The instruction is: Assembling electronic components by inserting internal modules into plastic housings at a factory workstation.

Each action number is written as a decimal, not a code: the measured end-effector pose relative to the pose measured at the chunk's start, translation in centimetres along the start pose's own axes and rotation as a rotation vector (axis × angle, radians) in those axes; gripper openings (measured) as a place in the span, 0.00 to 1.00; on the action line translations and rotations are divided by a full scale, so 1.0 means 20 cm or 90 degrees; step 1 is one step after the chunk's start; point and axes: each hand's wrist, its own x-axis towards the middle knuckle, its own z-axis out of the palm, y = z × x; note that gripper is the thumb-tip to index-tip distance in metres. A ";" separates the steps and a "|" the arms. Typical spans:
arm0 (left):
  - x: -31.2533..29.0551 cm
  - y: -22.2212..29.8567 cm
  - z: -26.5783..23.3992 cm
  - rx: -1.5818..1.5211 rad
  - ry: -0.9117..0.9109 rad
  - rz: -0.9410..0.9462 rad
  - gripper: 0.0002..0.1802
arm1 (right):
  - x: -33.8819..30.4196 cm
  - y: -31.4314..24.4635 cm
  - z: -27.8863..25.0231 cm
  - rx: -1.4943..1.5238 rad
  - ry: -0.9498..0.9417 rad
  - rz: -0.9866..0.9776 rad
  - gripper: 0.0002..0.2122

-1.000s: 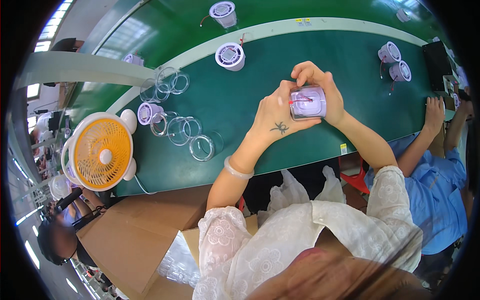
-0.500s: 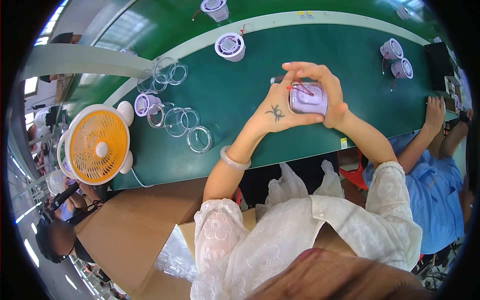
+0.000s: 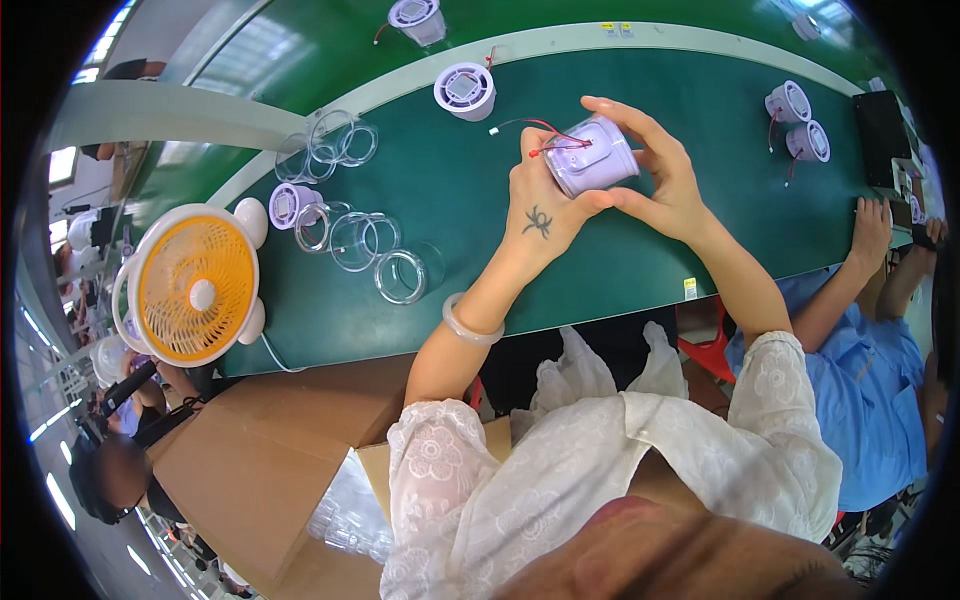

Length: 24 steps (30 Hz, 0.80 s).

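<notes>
A pale purple plastic housing (image 3: pixel 605 162) with a clear cover round its left part is tilted above the bench. My left hand (image 3: pixel 545 205) grips it from the left and below, its thumb along the lower side. Red and black wires (image 3: pixel 540 125) with small plugs come out of the housing's side and trail left over my fingers. Around the right end curves my right hand (image 3: pixel 665 180), fingers apart, with a gap between palm and housing. Its fingertips are close to the upper edge; whether they touch is unclear.
Several clear rings or cups (image 3: pixel 365 243) and a purple housing (image 3: pixel 295 206) lie on the green bench (image 3: pixel 480 250) at left, beside an orange-and-white fan (image 3: pixel 200 290). More housings (image 3: pixel 465 90) stand farther back and right. A cardboard box (image 3: pixel 270 460) is below; a blue-clad person (image 3: pixel 860 380) sits at right.
The housing has tilted and shifted a little up and left, and its wires now stretch out leftward. My right hand has loosened from its cupped hold and its fingers have spread.
</notes>
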 end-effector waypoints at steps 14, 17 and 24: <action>-0.02 0.03 0.08 -0.016 0.015 -0.012 0.45 | -0.01 0.05 0.09 -0.012 0.157 -0.064 0.15; -0.02 0.01 0.08 -0.022 0.020 -0.005 0.43 | -0.01 0.05 0.08 0.053 0.169 0.004 0.16; -0.01 -0.01 0.08 -0.084 0.008 -0.009 0.39 | -0.02 0.05 0.07 0.101 0.169 0.026 0.18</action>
